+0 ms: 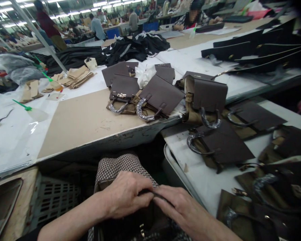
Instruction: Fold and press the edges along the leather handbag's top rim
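Note:
In my lap sits a dark handbag (142,219), partly hidden by my hands and arms, with a bit of gold-coloured hardware low on it. My left hand (129,192) is closed, thumb and fingers pinching the bag's dark upper edge. Close beside it, my right hand (174,204) grips the same edge, fingers bent over it. Checked cloth (125,165) covers my lap beneath the bag. Ahead on the table lie several brown handbags (163,95), their handles wrapped in clear film.
More handbags (223,144) lie on a lower white table (185,180) at right. Green-tipped bottles (36,113) and tan pieces (76,77) are on the left. Black material (135,47) lies farther back. A plastic crate (56,197) stands lower left. Other people (97,26) work beyond.

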The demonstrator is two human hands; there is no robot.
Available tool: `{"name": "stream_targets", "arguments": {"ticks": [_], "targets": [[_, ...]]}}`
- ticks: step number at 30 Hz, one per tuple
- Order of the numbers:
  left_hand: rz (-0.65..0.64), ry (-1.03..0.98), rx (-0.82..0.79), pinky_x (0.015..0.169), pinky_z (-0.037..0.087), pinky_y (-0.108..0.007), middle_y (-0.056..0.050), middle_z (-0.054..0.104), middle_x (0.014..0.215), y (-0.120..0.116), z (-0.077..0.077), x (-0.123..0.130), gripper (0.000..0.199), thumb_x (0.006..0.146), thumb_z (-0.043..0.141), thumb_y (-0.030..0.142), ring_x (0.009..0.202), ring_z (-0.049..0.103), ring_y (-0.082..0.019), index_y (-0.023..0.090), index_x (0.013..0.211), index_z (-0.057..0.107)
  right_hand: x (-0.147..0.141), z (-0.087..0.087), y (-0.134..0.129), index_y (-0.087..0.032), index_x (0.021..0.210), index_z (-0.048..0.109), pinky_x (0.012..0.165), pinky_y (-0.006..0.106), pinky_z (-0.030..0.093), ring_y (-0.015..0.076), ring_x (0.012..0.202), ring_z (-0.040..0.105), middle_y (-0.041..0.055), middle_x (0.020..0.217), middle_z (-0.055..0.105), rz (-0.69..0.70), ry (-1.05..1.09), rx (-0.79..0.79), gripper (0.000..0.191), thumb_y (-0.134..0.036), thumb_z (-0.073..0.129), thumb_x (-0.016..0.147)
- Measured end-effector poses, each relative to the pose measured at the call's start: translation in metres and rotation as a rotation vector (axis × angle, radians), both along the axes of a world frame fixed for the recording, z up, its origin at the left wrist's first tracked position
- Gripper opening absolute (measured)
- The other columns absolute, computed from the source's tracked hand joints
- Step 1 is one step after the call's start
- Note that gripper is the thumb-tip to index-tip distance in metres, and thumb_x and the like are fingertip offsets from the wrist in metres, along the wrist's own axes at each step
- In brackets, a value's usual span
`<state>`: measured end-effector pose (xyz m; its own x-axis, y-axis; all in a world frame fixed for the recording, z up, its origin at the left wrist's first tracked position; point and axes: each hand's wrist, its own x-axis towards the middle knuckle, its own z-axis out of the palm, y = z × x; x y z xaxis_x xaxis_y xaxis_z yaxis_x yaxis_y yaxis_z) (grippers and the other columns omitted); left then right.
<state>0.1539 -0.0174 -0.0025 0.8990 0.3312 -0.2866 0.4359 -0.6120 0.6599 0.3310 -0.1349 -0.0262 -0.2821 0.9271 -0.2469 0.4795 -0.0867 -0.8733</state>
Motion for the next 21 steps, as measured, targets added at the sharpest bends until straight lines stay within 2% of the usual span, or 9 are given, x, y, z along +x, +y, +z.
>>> {"name": "stream_targets", "arguments": {"ticks": [4,9,14,18,21], "targets": [[0.038,0.009,0.038,0.062,0.037,-0.021,0.004,0.066,0.070,-0.003,-0.001,0.004,0.010,0.081,0.058,0.020,0.067,0.059,-0.011,0.021,0.074,0.065,-0.002,-0.006,-0.002,-0.021,0.102,0.063,0.087,0.029,0.046,0.0175,0.094,0.062,0.0025,0.098,0.066,-0.008,-0.002,0.035,0.026,-0.029,0.038,0.102],[0.100,0.071,-0.082,0.056,0.033,-0.019,0.007,0.056,0.059,0.006,0.002,-0.010,0.012,0.080,0.059,0.022,0.057,0.051,-0.008,0.025,0.080,0.070,-0.005,-0.012,-0.002,-0.022,0.097,0.062,0.082,0.028,0.046,0.0160,0.088,0.060,0.0011,0.094,0.065,0.017,-0.003,0.062,0.029,-0.028,0.035,0.102],[0.197,0.134,-0.099,0.054,0.032,-0.018,0.007,0.055,0.060,0.022,0.006,-0.032,0.014,0.083,0.058,0.027,0.058,0.049,-0.008,0.023,0.079,0.071,-0.004,-0.008,0.003,-0.022,0.092,0.063,0.079,0.027,0.045,0.0155,0.085,0.059,0.0004,0.093,0.065,0.021,0.038,0.007,0.030,-0.030,0.036,0.102],[0.271,0.180,-0.066,0.054,0.032,-0.018,0.006,0.055,0.061,0.032,0.009,-0.050,0.015,0.081,0.055,0.024,0.059,0.049,-0.009,0.022,0.078,0.070,-0.004,-0.007,0.005,-0.022,0.089,0.064,0.075,0.026,0.045,0.0151,0.081,0.059,-0.0004,0.089,0.065,0.009,0.053,-0.021,0.034,-0.035,0.035,0.102],[0.303,0.205,-0.008,0.057,0.035,-0.020,0.005,0.058,0.063,0.034,0.010,-0.063,0.020,0.080,0.051,0.019,0.061,0.052,-0.011,0.023,0.082,0.070,-0.002,-0.002,0.006,-0.022,0.088,0.068,0.078,0.026,0.046,0.0170,0.084,0.061,0.0008,0.090,0.068,-0.011,0.039,-0.038,0.034,-0.038,0.039,0.100]]}}
